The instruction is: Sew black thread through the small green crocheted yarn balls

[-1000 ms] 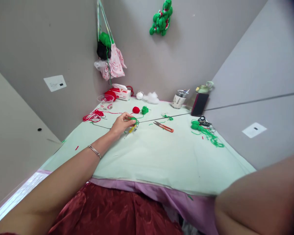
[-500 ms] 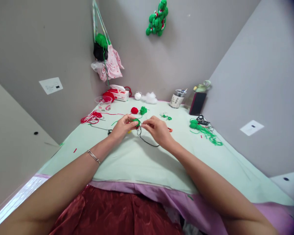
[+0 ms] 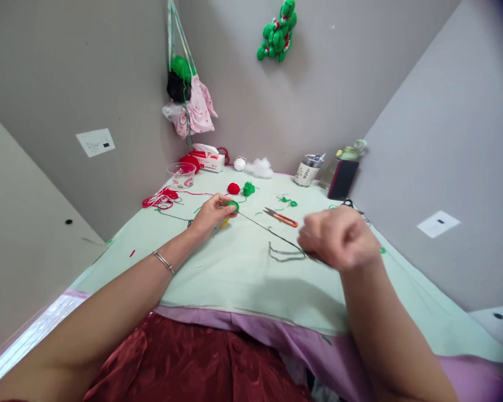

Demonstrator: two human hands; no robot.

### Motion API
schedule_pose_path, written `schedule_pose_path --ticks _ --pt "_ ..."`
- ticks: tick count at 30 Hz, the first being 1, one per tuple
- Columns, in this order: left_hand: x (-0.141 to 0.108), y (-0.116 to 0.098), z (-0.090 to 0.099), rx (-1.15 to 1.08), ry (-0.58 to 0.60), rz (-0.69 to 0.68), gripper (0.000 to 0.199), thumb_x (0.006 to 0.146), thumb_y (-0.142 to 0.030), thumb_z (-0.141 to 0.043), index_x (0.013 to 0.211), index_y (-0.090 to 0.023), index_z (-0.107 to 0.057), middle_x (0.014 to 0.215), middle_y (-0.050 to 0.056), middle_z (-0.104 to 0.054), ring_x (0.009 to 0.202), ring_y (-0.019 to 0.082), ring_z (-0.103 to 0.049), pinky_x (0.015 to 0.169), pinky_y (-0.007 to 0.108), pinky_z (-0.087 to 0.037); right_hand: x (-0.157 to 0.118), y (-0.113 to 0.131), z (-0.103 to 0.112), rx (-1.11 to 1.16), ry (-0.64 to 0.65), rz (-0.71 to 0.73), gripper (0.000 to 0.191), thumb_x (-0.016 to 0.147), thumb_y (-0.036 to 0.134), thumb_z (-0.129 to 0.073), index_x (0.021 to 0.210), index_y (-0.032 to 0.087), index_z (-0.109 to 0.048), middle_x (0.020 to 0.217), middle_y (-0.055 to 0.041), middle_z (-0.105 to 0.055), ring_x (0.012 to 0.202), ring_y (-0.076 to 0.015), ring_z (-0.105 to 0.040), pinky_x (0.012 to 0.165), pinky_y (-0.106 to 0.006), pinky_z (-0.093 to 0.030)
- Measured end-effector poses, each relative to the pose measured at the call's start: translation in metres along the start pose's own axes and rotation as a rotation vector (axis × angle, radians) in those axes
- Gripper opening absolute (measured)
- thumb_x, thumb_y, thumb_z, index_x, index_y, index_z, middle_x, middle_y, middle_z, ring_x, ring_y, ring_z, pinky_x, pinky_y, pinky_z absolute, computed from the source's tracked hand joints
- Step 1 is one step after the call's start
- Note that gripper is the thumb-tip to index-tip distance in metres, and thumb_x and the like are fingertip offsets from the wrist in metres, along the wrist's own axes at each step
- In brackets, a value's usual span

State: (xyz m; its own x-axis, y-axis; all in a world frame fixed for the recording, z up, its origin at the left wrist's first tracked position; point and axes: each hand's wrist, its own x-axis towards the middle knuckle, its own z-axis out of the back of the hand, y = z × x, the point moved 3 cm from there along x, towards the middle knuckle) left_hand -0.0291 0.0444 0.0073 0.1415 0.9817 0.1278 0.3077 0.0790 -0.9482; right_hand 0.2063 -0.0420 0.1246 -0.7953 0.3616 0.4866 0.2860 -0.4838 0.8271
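My left hand (image 3: 213, 215) is over the middle of the table (image 3: 243, 285), its fingers pinched around a small green knitted piece (image 3: 233, 207). A dark thread (image 3: 272, 231) runs straight from that piece to my right hand (image 3: 339, 237), which is raised on the right, blurred, with its fingers curled into a fist around the thread; a loose loop of dark strand trails beside that fist. Something yellow (image 3: 225, 223) shows just under my left fingers, too covered to make out. Orange-handled snips (image 3: 280, 217) lie between my two hands, a little beyond the thread. Just past my left hand sit a red ball (image 3: 233, 188) and a green yarn bundle (image 3: 248, 188), side by side. Tangled red yarn (image 3: 161, 198) lies farther left, near a clear plastic tub (image 3: 181, 177).
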Motion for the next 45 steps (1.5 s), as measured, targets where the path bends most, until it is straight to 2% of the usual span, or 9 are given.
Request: schedule_pose_path --ticks 2,3,7,9,17,26,30,37,45 --pt "0.000 -0.002 0.001 -0.034 0.015 0.016 0.036 0.070 -0.030 -0.085 0.094 -0.016 -0.062 0.089 0.002 -0.069 0.087 0.018 -0.071 0.098 0.042 -0.051 -0.004 0.005 0.000 0.006 0.113 -0.023 0.026 0.084 0.037 -0.076 0.068 0.017 -0.074 0.060 -0.0034 -0.058 0.054 -0.0108 -0.053 0.054 -0.025 -0.043" --pt "-0.001 -0.004 0.001 -0.055 0.030 0.022 0.035 0.071 -0.030 -0.085 0.095 -0.016 -0.062 0.091 0.003 -0.070 0.089 0.019 -0.071 0.099 0.042 -0.050 -0.004 0.001 0.001 -0.048 0.069 -0.090 0.027 0.086 0.038 -0.073 0.070 0.017 -0.075 0.060 -0.0038 -0.059 0.056 -0.0114 -0.054 0.056 -0.025 -0.044" --pt "-0.006 -0.010 -0.006 -0.107 0.106 0.026 0.033 0.074 -0.028 -0.082 0.100 -0.015 -0.065 0.098 0.005 -0.071 0.096 0.019 -0.070 0.103 0.043 -0.048 0.007 -0.039 0.009 -0.411 -0.483 -0.389 0.018 0.089 0.030 -0.068 0.082 0.015 -0.075 0.069 -0.0029 -0.062 0.061 -0.0121 -0.054 0.061 -0.027 -0.044" --pt "-0.009 -0.010 -0.011 -0.100 0.131 0.015 0.034 0.074 -0.028 -0.083 0.101 -0.016 -0.066 0.099 0.005 -0.071 0.096 0.018 -0.069 0.102 0.041 -0.048 0.013 -0.061 0.005 -0.600 -0.647 -0.415 0.010 0.086 0.022 -0.070 0.081 0.015 -0.074 0.076 -0.0032 -0.064 0.064 -0.0120 -0.055 0.063 -0.027 -0.043" --pt "-0.016 -0.002 -0.021 0.053 0.112 -0.047 0.035 0.070 -0.030 -0.084 0.097 -0.018 -0.067 0.092 0.002 -0.070 0.086 0.015 -0.064 0.090 0.034 -0.050 0.024 -0.096 -0.015 -0.901 -0.675 -0.397 0.010 0.085 0.014 -0.064 0.077 0.017 -0.070 0.076 -0.0013 -0.059 0.065 -0.0122 -0.053 0.066 -0.027 -0.040" --pt "-0.020 -0.007 -0.026 0.152 0.054 -0.081 0.034 0.068 -0.030 -0.085 0.094 -0.017 -0.067 0.082 0.000 -0.068 0.080 0.015 -0.062 0.081 0.031 -0.049 0.027 -0.103 -0.020 -0.814 -0.752 -0.382 0.009 0.076 0.015 -0.060 0.068 0.018 -0.057 0.072 0.0011 -0.054 0.063 -0.0114 -0.049 0.062 -0.026 -0.038" --pt "-0.017 -0.005 -0.023 0.037 0.061 -0.031 0.033 0.070 -0.031 -0.085 0.094 -0.016 -0.067 0.086 0.001 -0.069 0.085 0.016 -0.065 0.089 0.034 -0.051 0.027 -0.102 -0.021 -0.753 -0.755 -0.375 0.010 0.081 0.022 -0.058 0.073 0.018 -0.062 0.075 -0.0005 -0.057 0.065 -0.0120 -0.051 0.064 -0.027 -0.039" --pt "-0.009 -0.008 -0.015 -0.213 0.306 0.084 0.029 0.084 -0.029 -0.076 0.110 -0.018 -0.071 0.111 0.006 -0.072 0.106 0.017 -0.066 0.112 0.037 -0.043 0.018 -0.109 -0.003 -0.118 -0.856 -0.511 0.021 0.081 0.033 -0.062 0.085 0.013 -0.069 0.072 -0.0009 -0.063 0.060 -0.0095 -0.053 0.061 -0.024 -0.043" --pt "-0.011 -0.015 -0.016 -0.200 0.267 0.075 0.031 0.082 -0.031 -0.077 0.111 -0.019 -0.071 0.116 0.007 -0.072 0.110 0.019 -0.066 0.109 0.035 -0.045 0.016 -0.126 -0.017 0.273 -0.795 -0.539 0.034 0.074 0.020 -0.065 0.107 0.017 -0.071 0.081 -0.0025 -0.072 0.053 -0.0062 -0.053 0.055 -0.022 -0.043"
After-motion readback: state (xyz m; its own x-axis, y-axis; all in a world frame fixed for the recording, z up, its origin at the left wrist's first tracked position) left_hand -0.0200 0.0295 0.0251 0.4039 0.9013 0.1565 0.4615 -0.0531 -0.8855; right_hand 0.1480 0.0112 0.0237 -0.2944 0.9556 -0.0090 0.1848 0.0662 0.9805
